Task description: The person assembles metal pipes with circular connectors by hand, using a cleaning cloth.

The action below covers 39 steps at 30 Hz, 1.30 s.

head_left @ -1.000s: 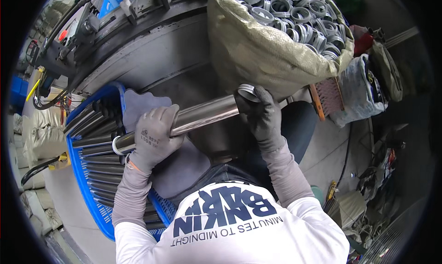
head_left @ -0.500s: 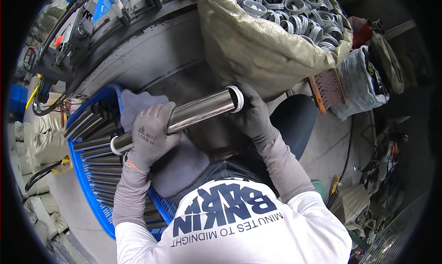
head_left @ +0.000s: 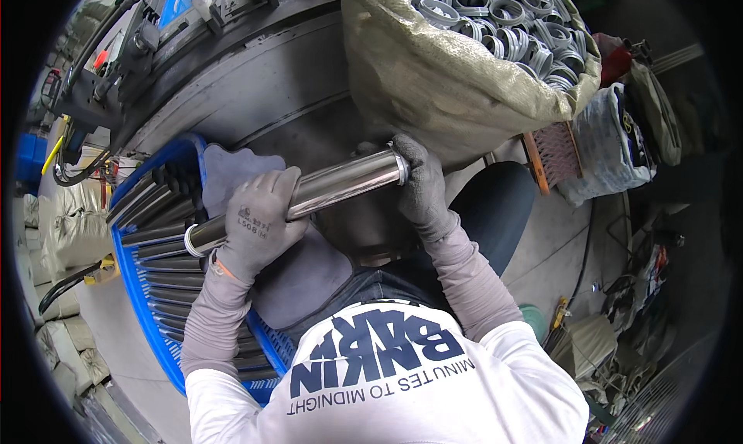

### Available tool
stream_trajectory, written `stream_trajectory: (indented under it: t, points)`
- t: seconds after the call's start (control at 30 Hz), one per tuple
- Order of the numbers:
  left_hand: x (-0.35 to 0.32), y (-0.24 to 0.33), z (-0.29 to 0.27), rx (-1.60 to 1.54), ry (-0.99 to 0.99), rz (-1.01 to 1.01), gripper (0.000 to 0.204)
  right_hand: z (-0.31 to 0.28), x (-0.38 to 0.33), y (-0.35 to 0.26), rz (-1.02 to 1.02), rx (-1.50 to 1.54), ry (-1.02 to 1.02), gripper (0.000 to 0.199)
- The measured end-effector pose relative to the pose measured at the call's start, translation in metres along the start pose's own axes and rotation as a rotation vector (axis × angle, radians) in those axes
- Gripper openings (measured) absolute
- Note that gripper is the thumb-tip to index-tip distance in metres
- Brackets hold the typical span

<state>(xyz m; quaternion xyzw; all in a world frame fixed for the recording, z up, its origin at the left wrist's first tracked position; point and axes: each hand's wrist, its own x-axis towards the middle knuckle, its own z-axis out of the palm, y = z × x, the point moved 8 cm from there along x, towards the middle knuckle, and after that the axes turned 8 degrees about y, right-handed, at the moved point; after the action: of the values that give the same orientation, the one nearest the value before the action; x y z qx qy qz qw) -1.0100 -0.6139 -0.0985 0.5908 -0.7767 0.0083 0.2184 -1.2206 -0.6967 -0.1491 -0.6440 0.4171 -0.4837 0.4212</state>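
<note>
A shiny metal tube (head_left: 344, 182) lies slantwise across my lap, its right end farther from me. My gloved left hand (head_left: 261, 219) is closed round its middle. A pale ring (head_left: 190, 241) sits on the tube's left end, past my left wrist. At the other end a light grey ring (head_left: 401, 168) fits on the rim. My gloved right hand (head_left: 422, 182) is closed against that ring, with fingers curled over the tube's end; the palm side is hidden.
On my left, a blue basket (head_left: 130, 281) holds several dark tubes (head_left: 182, 279). Ahead to the right stands a woven sack (head_left: 449, 96) full of grey rings (head_left: 507, 14). A metal machine bench (head_left: 255, 96) runs along the far left. Beside the sack is a small wooden-framed stool (head_left: 553, 156).
My right hand has come round onto the ring at the tube's end, and the ring's white inside no longer shows. My left hand keeps its hold. The view has shifted slightly.
</note>
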Motion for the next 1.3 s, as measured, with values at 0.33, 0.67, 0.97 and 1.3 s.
stream_trajectory:
  t: [0.33,0.67,0.97,1.3]
  points:
    - [0.003,-0.005,0.006,-0.007,-0.067,0.014,0.053,0.003,0.007,-0.001,-0.045,-0.139,0.015,0.031]
    - [-0.001,0.008,-0.006,-0.002,-0.127,0.108,0.075,0.008,-0.014,0.033,0.376,0.319,0.166,0.033]
    - [-0.022,-0.031,-0.074,-0.315,0.003,-0.186,0.065,-0.109,0.07,-0.134,-0.314,-0.097,0.278,0.043]
    - [-0.03,-0.062,-0.083,-0.568,0.013,-0.44,0.068,-0.12,0.195,-0.077,-0.289,-1.312,-0.117,0.047]
